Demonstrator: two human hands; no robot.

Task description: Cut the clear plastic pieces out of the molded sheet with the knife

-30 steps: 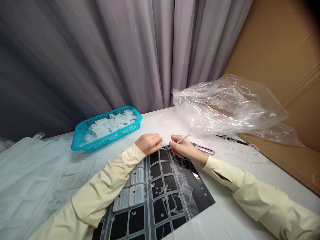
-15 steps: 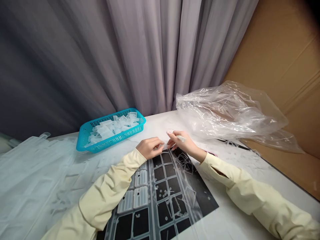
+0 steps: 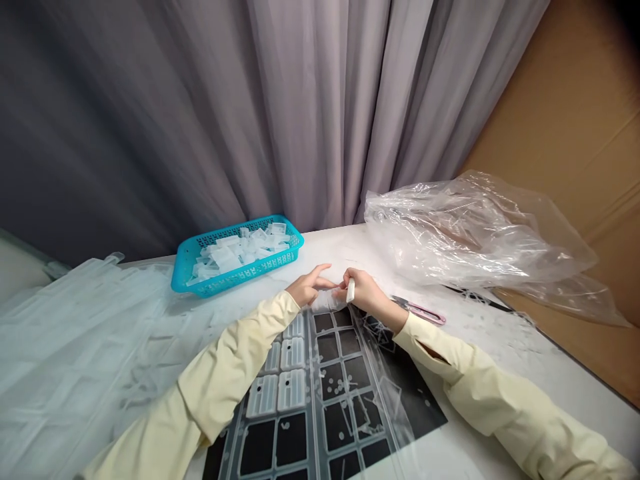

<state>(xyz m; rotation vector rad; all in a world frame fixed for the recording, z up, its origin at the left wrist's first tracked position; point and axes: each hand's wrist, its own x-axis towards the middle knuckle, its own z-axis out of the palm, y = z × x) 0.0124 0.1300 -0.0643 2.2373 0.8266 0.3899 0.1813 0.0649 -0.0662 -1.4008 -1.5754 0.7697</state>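
My left hand [image 3: 311, 287] is above the far end of a translucent moulded plastic sheet [image 3: 312, 400]. Its fingers are spread, the index stretched out toward my right hand. Closed, my right hand [image 3: 367, 292] has a small white stick-like thing [image 3: 351, 290] jutting from its fingers; its kind I cannot make out. Between both hands lies crumpled-looking clear plastic [image 3: 326, 301], partly covered by the fingers. Ribbed translucent pieces [image 3: 291, 389] sit in the sheet's left column, while several of its square openings show black beneath.
A blue basket [image 3: 235, 275] of translucent pieces stands at the back left. Stacked plastic sheets [image 3: 65, 340] cover the left side. A pink-handled cutting tool [image 3: 425, 313] lies by my right wrist. Behind it is a clear bag [image 3: 480, 233]. Thin offcuts [image 3: 360, 417] litter the sheet.
My left fingers have spread from a closed pinch. My right hand has turned and curled into a fist, the white thing now pointing downward. The view has shifted, showing more of the pink-handled tool.
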